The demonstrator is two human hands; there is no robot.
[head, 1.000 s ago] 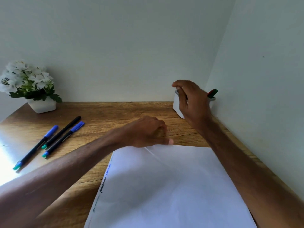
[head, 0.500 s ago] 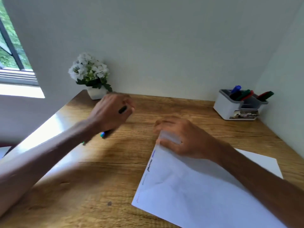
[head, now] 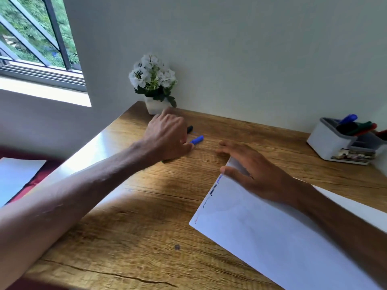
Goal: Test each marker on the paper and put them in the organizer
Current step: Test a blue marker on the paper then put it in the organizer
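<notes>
We look down on a wooden desk (head: 146, 237) set into a pale-walled corner, a barred window (head: 39, 45) open to greenery off its left edge. A white sheet of paper (head: 272, 237) lies across the desk's near right corner, short test scribbles running along its left edge. At the far right corner stands a white organizer (head: 333, 143), blue, green and red markers already upright in it. A potted white-flowered plant (head: 154, 84) sits at the far edge by the wall.

Our right hand (head: 253, 170) lies flat on the paper's far left corner, fingers spread wide, holding nothing. Our left hand (head: 167, 137) reaches over the markers near the plant, fingers curled downward; whether they grip one we cannot tell. A blue-capped marker (head: 196, 140) pokes out just beyond the fingertips, touching or nearly so, and a black-capped marker (head: 190, 129) shows just behind it.
</notes>
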